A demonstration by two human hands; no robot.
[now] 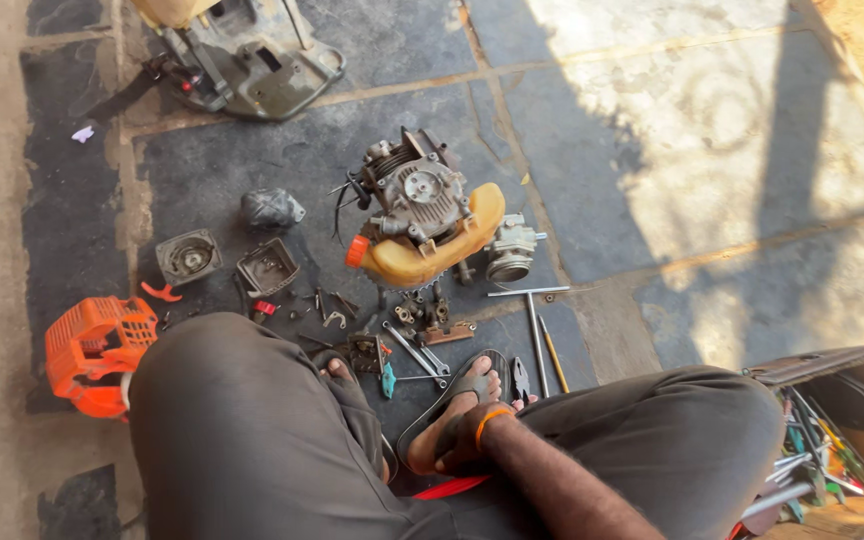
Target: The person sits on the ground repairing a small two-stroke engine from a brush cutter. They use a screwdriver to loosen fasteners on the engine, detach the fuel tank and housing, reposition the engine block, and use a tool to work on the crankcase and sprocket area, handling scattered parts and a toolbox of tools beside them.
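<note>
Item: small engine (420, 205), partly stripped, grey finned metal with a yellow fuel tank (430, 252) and orange cap (356, 250). It lies on the dark stone floor (612, 150), in shade, ahead of the seated person's feet.

Right hand (460, 440): reaches down between the knees, resting by the sandalled foot (452, 410), with an orange band at the wrist. The fingers are tucked under and mostly hidden (cannot tell how far they are open, or whether they hold anything).

Left hand: not in view.

Nearest the right hand: pliers (520, 380), just beside the toes; a T-handle wrench (534, 335) and a yellow-handled screwdriver (554, 358), lying side by side beyond them.

Loose parts, near the feet: spanners (414, 350), a teal-handled tool (388, 380), small brackets and screws (too small to tell apart).

Further left: round recoil housing (189, 257), square grey cover (268, 268), crumpled dark rag (272, 209), orange plastic engine cover (92, 350) beside the left knee.

Just right of the engine: carburettor (512, 252), metal, close to the fuel tank.

Top edge: grey machine base (252, 60).

Lower right: open toolbox (832, 430), holding mixed hand tools.
</note>
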